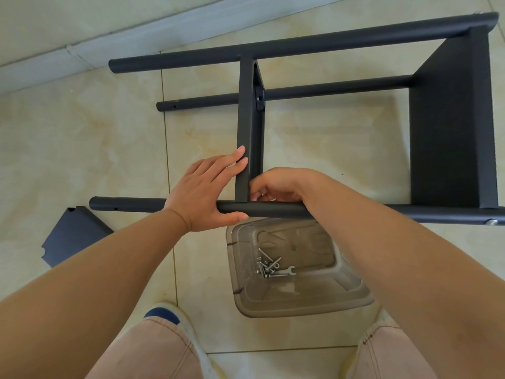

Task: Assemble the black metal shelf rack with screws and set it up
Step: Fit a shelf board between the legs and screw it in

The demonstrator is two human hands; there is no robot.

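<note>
Fingers [255, 190] of the right hand [278, 186] curl in at the corner where the middle shelf panel [247, 138] meets the near pole [273, 210], at centre frame; they seem to pinch something small there, probably a screw, but I cannot tell for sure. The left hand [210, 190] lies flat with its fingers straight, tips on the panel's edge and thumb under the pole, steadying the joint.

The black shelf rack [328, 47] lies on its side on the tiled floor [82, 132], across the upper half of the frame, with one end panel [451, 119] already fixed at right. A loose panel [71, 236] waits at lower left. Below the hands, a clear plastic box [300, 296] holds spare screws [266, 265] and a small wrench [284, 272].

Risk, as I judge it: the panel hole may slip out of line with the pole hole if the flat hand eases off, so the screw would cross-thread or drop. A dropped screw could roll under the rack. The unfastened pole could also turn.
</note>
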